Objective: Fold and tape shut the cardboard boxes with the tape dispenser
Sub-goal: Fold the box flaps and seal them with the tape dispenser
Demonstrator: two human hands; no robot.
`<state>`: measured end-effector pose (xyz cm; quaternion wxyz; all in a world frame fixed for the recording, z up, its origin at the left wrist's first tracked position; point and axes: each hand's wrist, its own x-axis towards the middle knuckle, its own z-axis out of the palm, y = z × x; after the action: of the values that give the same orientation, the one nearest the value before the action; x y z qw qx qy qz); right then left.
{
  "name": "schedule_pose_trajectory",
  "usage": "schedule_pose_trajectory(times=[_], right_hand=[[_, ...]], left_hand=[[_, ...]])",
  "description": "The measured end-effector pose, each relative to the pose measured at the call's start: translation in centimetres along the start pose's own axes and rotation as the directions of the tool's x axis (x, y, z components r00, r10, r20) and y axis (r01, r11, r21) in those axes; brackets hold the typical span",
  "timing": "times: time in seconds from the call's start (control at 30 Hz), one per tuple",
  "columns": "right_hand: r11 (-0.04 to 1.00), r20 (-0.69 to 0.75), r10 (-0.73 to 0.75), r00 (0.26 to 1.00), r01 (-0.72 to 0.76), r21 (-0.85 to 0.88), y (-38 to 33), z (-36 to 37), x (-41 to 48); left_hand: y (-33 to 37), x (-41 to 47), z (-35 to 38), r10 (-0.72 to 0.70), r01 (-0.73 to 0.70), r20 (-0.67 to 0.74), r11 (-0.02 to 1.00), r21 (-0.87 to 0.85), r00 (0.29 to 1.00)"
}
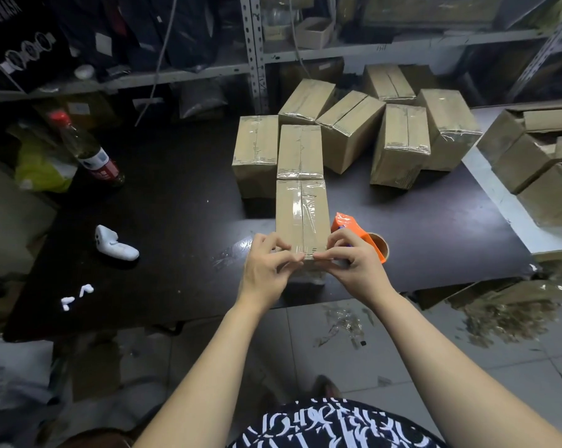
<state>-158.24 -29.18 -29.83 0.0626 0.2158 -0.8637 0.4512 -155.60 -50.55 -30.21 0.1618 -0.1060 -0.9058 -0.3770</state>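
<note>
The box sits on the table right between both hands, with clear tape down its top seam. The left hand and right hand each pinch its near top edge with curled fingers, tips almost meeting. The orange tape dispenser lies just behind the right hand. More taped boxes are piled well beyond both hands.

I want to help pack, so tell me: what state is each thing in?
Near box: shut, taped on top.
Left hand: pinches its near edge.
Right hand: pinches that edge too.
Dispenser: set down, unheld.
Back boxes: taped shut.
Right boxes: flaps open.
Bottle: capped.
</note>
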Motion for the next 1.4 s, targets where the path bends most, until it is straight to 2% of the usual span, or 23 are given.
schedule_pose_trajectory(times=[0.27,0.4,0.53,0.73,0.8,0.93,1.03,1.17,1.4], right_hand=[[0.997,0.048,0.046,0.998,-0.049,0.061,0.5,-0.7,0.1],[0.994,0.027,0.058,0.998,-0.061,0.095,0.5,-0.6,0.1],[0.989,0.061,0.083,0.995,-0.089,0.115,0.4,-0.7,0.3],[0.982,0.136,0.135,0.981,-0.151,0.112,0.1,-1.5,0.3],[0.979,0.106,0.156,0.982,-0.168,0.119,0.1,-1.5,0.1],[0.989,-0.116,0.109,0.987,-0.096,0.110,0.3,-1.2,-1.1],[0.991,-0.196,0.128,0.972,-0.120,0.052,0.8,-1.6,-1.0],[0.996,-0.142,0.081,0.987,-0.077,0.037,0.7,-2.0,-0.5],[0.989,-0.016,0.127,0.992,-0.125,0.078,1.5,-2.9,0.2]], left_hand=[[-1.5,0.0,-1.9,-0.045,0.039,-0.028,0.981,-0.192,0.999],[-1.5,0.3,-2.3,-0.037,0.040,0.017,0.988,-0.151,0.999],[-1.5,0.4,-2.3,0.049,-0.048,0.023,0.998,-0.041,0.999],[-0.6,-0.3,-1.7,0.109,-0.144,0.198,0.975,0.172,0.974],[-0.4,-0.2,-1.7,0.120,-0.162,0.199,0.963,0.214,0.973],[2.1,1.3,-0.9,0.073,-0.098,0.118,0.970,0.223,0.990],[3.1,2.2,0.5,0.056,-0.076,0.085,0.962,0.260,0.995],[2.0,1.3,0.6,0.074,-0.083,0.050,0.972,0.221,0.996],[0.9,1.9,-0.4,0.059,-0.078,0.137,0.988,0.134,0.989]])
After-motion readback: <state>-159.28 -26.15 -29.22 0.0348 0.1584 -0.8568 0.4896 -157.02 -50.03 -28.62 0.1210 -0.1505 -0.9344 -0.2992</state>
